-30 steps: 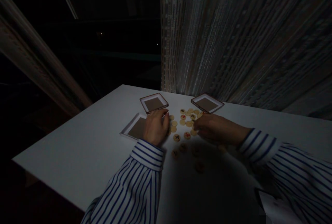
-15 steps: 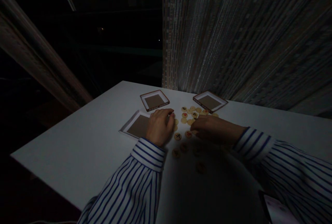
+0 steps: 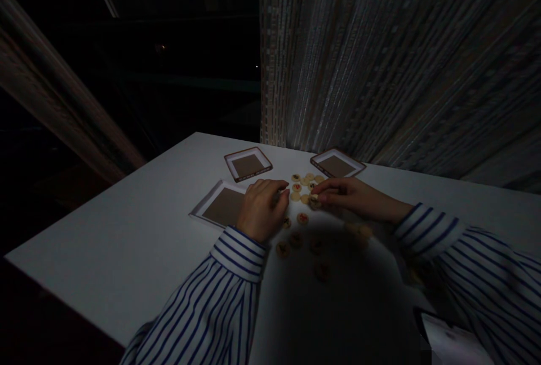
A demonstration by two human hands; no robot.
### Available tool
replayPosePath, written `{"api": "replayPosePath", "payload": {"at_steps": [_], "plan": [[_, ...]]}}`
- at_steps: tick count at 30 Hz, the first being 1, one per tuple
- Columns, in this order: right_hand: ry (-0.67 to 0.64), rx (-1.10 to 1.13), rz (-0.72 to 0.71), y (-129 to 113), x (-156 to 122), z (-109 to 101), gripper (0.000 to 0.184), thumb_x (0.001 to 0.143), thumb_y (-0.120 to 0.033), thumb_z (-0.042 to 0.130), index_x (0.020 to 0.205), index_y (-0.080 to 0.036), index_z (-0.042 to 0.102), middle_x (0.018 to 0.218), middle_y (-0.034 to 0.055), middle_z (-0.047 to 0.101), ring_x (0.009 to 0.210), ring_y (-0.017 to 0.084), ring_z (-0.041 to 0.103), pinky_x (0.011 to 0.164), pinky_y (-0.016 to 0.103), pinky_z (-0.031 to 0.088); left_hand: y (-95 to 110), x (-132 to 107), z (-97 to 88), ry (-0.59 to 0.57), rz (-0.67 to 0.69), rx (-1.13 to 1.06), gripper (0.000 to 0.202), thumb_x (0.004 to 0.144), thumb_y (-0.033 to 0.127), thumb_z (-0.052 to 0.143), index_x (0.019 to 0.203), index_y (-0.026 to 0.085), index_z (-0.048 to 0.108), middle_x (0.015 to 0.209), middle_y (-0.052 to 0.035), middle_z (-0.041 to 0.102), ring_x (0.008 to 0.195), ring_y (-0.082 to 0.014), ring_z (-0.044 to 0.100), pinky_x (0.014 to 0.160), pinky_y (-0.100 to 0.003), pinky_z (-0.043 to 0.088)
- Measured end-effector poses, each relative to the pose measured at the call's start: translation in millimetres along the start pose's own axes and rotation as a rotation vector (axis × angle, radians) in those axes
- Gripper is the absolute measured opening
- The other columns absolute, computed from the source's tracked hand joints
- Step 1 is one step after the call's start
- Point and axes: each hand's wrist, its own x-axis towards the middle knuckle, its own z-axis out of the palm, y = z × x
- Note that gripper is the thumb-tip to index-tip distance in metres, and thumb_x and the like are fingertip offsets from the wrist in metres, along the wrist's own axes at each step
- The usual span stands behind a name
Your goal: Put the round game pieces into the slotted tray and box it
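Note:
Several round wooden game pieces point(image 3: 302, 218) with red or black marks lie scattered on a white table point(image 3: 127, 252). My left hand point(image 3: 262, 210) rests knuckles up at their left side, fingers curled over a piece; what it holds is hidden. My right hand point(image 3: 350, 196) reaches in from the right, its fingers pinched on a round piece point(image 3: 315, 201) in the middle of the pile. Both arms wear blue-striped white sleeves.
Three shallow square trays with brown insides stand round the pile: one near left point(image 3: 220, 206), one far left point(image 3: 247, 163), one far right point(image 3: 337, 164). A ribbed curtain point(image 3: 380, 61) hangs behind the table. The room at left is dark. A pale object point(image 3: 448, 339) lies at bottom right.
My right hand has moved up and left into the pile and pinched a piece. My left hand has shifted slightly right. The view drifted a little.

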Motion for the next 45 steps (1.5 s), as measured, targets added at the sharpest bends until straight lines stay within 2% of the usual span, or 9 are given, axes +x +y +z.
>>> {"api": "replayPosePath", "payload": {"at_steps": [6,11,17,28,31,33,37,42,45], "plan": [[0.077,0.100,0.016,-1,-2,-1,0.039,0.070,-0.042,0.063,0.099,-0.016,0.062,0.083,0.0030,0.063,0.068,0.011,0.054,0.059,0.025,0.040,5,-2,2.5,-0.013,0.052,-0.036,0.016,0.079,0.023,0.056,0.092,0.017,0.061,0.085,-0.0050,0.067,0.083,-0.0181,0.059,0.077,-0.034,0.046],[0.096,0.167,0.014,0,-3,2,0.037,0.070,-0.041,0.062,0.096,-0.014,0.062,0.069,0.0001,0.058,0.057,0.008,0.048,0.049,0.022,0.035,9,-3,7.4,-0.021,0.119,-0.077,0.025,0.076,0.029,0.062,0.097,0.016,0.060,0.088,-0.0057,0.067,0.085,-0.0187,0.058,0.076,-0.034,0.046],[0.078,0.134,-0.001,-2,-3,11,0.036,0.074,-0.043,0.058,0.097,-0.015,0.060,0.062,-0.0026,0.052,0.052,0.007,0.043,0.045,0.021,0.029,17,-5,10.9,-0.038,0.155,-0.102,0.030,0.073,0.032,0.065,0.098,0.016,0.060,0.088,-0.0067,0.065,0.084,-0.0192,0.057,0.074,-0.034,0.046],[0.107,0.122,-0.006,-4,-8,19,0.031,0.072,-0.040,0.058,0.090,-0.015,0.059,0.058,-0.0031,0.052,0.053,0.008,0.046,0.048,0.021,0.034,24,-5,12.9,-0.096,0.055,-0.173,0.022,0.076,0.030,0.062,0.096,0.019,0.063,0.085,-0.0039,0.064,0.083,-0.0174,0.057,0.075,-0.033,0.046],[0.139,0.094,0.016,-7,-11,16,0.029,0.072,-0.039,0.058,0.088,-0.015,0.058,0.061,-0.0020,0.056,0.055,0.009,0.048,0.049,0.021,0.035,28,-4,11.8,-0.146,0.033,-0.141,0.021,0.076,0.029,0.061,0.094,0.019,0.064,0.084,-0.0042,0.064,0.082,-0.0178,0.057,0.074,-0.033,0.045],[0.189,0.066,0.018,-10,-14,10,0.026,0.073,-0.038,0.056,0.086,-0.015,0.058,0.070,0.0011,0.061,0.058,0.009,0.050,0.049,0.022,0.036,32,-2,12.0,-0.200,0.016,-0.103,0.021,0.077,0.030,0.060,0.094,0.019,0.065,0.084,-0.0047,0.064,0.082,-0.0181,0.057,0.074,-0.032,0.045],[0.281,0.007,0.047,-12,-22,-8,0.023,0.076,-0.035,0.052,0.085,-0.015,0.058,0.090,0.0052,0.065,0.063,0.010,0.052,0.053,0.022,0.040,42,3,17.6,-0.371,0.042,0.048,0.022,0.076,0.033,0.059,0.091,0.019,0.067,0.084,-0.0070,0.063,0.084,-0.0213,0.056,0.075,-0.035,0.044],[0.319,-0.029,0.022,4,-31,-27,0.021,0.076,-0.032,0.052,0.085,-0.014,0.058,0.082,0.0046,0.064,0.064,0.011,0.053,0.059,0.024,0.043,52,10,29.0,-0.493,0.123,0.196,0.021,0.076,0.034,0.058,0.087,0.019,0.068,0.085,-0.0091,0.063,0.085,-0.0247,0.056,0.072,-0.037,0.043],[0.316,-0.061,0.017,13,-35,-32,0.024,0.075,-0.034,0.053,0.087,-0.015,0.058,0.081,0.0047,0.064,0.066,0.012,0.055,0.057,0.024,0.044,54,12,33.4,-0.566,0.155,0.248,0.020,0.077,0.034,0.057,0.080,0.018,0.069,0.083,-0.0099,0.063,0.083,-0.0248,0.057,0.071,-0.037,0.043]]}}
